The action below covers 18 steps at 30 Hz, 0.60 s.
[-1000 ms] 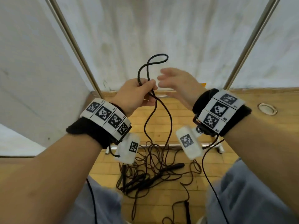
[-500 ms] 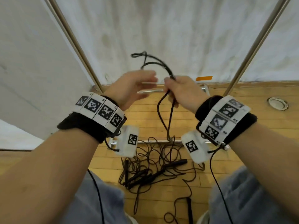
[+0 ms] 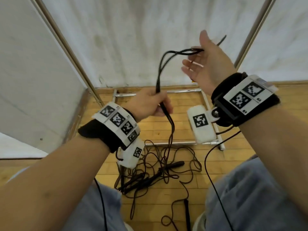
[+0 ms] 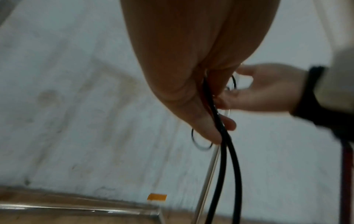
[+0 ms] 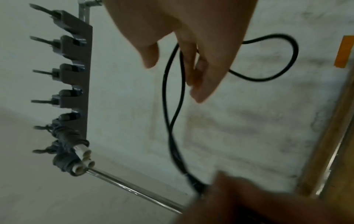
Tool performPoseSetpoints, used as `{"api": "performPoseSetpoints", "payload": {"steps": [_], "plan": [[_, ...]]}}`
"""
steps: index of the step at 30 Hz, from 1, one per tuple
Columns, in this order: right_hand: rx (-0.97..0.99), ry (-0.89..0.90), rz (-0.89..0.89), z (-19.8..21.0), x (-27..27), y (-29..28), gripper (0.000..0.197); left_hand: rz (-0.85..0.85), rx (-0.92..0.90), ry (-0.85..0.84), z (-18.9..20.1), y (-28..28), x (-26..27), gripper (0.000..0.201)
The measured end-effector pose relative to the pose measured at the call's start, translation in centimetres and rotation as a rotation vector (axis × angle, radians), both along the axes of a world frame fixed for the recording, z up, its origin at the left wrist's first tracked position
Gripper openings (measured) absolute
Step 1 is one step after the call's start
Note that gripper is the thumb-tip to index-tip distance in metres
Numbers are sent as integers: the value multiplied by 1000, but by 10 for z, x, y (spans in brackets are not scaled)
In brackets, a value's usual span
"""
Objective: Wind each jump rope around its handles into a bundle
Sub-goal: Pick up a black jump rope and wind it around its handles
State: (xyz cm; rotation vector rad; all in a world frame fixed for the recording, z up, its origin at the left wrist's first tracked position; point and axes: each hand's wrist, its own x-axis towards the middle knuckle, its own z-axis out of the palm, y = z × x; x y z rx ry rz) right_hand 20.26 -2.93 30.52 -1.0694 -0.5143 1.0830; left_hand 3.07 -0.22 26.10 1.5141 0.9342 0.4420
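Jump rope (image 3: 168, 117): black cord, doubled strands gathered in the left hand (image 3: 150, 104), fingers and thumb curled round them. From the left wrist view, strands pinched between thumb and fingers (image 4: 210, 125), two lines dropping below the fist. Above the fist, cord rising and bending rightward toward the right hand (image 3: 206, 64). Below the fist, strands falling to a loose tangle (image 3: 166, 165) on the wooden floor (image 3: 183, 127), between the knees, black handles (image 3: 176, 164) lying among the coils. One more black handle (image 3: 186, 207) lower on the floor, apart from the heap.

Right hand raised higher than the left, palm turned inward, fingers (image 5: 199, 78) straight and spread, not clenched. Loop of cord draped over those fingers, seen from the right wrist view curving out behind the hand and back.

Far left in the right wrist view: dark hook rack (image 5: 76, 72) on a metal pole, a wound bundle with pale ends (image 5: 76, 157) hanging at its lower end. White curtain (image 3: 150, 30) behind everything.
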Motion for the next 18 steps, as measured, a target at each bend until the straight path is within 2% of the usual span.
{"api": "performPoseSetpoints", "payload": {"steps": [2, 4, 6, 10, 12, 13, 15, 18], "plan": [[-87, -151, 248, -11, -3, -3, 45, 115, -34, -171, 13, 5, -4, 32], [-116, -326, 567, -24, -18, -10, 31, 193, -57, -304, 23, 9, -9, 33], [-171, -486, 788, -37, -37, -19, 24, 260, -56, -378, 28, 15, -15, 34], [-277, -1087, 814, -61, -59, -32, 26, 408, -104, -472, 33, 31, -27, 33], [-286, -1237, 789, -64, -62, -33, 27, 476, -123, -519, 34, 39, -32, 34], [-283, -1240, 744, -63, -60, -31, 27, 491, -136, -526, 34, 42, -35, 34], [-258, -1107, 607, -56, -54, -25, 30, 460, -170, -464, 32, 43, -40, 39], [-162, -834, 401, -44, -46, -15, 32, 188, -120, -177, 22, 36, -41, 37]]}}
